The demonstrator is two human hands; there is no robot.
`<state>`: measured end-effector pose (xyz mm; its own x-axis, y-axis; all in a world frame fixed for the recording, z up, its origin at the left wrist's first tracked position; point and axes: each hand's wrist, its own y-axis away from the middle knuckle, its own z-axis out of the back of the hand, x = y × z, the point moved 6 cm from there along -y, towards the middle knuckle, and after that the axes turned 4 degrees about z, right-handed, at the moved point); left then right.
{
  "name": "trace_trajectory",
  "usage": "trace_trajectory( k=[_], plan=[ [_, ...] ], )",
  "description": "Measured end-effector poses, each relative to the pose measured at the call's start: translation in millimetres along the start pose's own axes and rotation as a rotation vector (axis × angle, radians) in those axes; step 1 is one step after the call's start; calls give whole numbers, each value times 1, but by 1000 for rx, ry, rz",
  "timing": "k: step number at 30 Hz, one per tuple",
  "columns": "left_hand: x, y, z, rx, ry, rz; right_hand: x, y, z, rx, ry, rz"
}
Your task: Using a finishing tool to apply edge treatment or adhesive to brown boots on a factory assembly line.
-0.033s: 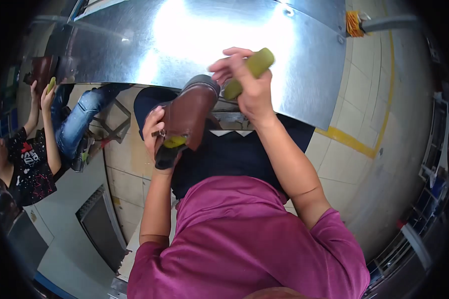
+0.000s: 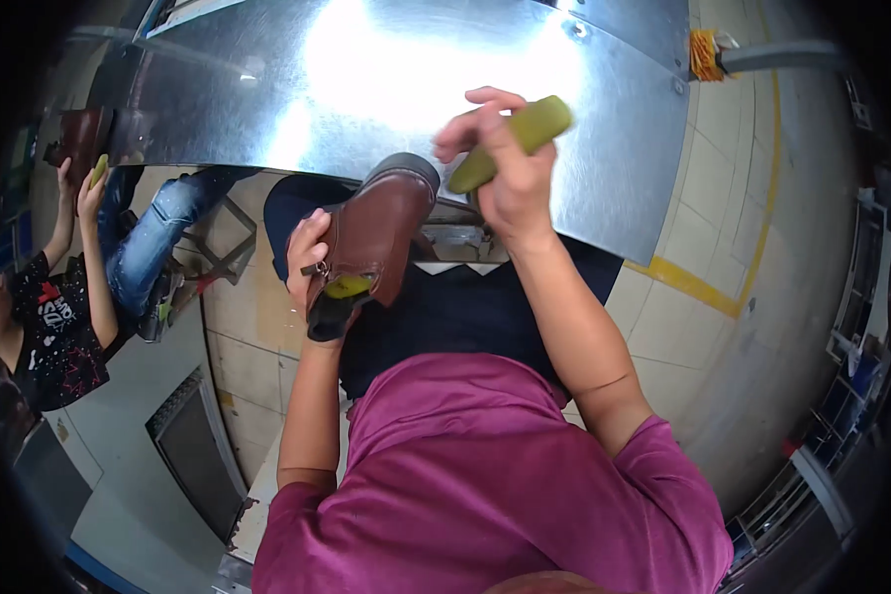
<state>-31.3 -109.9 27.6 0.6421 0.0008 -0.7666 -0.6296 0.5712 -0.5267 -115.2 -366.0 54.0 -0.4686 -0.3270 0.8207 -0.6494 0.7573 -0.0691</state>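
At frame centre the left hand (image 2: 307, 252) grips a brown boot (image 2: 376, 233), its sole hidden. Just right, the right hand (image 2: 500, 163) clasps a green tool (image 2: 510, 144), its middle covered by fingers.

No packages, signs or screens are visible. 1 small yellow-green tag or label (image 2: 347, 287) shows on the brown boot (image 2: 376, 233) near its heel end, just beside the left hand (image 2: 305, 259); its exact kind cannot be told. Items on the shelving at the right rim are too blurred to identify.
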Motion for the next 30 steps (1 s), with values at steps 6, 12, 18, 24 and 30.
trace_trajectory(
  k=[6, 12, 18, 24, 30],
  plan=[
    [13, 0, -1, 26, -4, -20, -6, -38, -7, -50, -287, -190],
    [10, -3, 0, -27, -30, -18, -21, -39, -31, 70, -310, -234],
    [8, -11, 0, 11, -21, -6, -3, -29, -53, 176, -74, 24],
    [-9, -16, -10, 27, -36, 26, -35, -48, -34, 6, -329, -365],
    [-8, -17, -8, 3, -7, 144, -26, -30, -15, -58, -445, -308]
  ],
)
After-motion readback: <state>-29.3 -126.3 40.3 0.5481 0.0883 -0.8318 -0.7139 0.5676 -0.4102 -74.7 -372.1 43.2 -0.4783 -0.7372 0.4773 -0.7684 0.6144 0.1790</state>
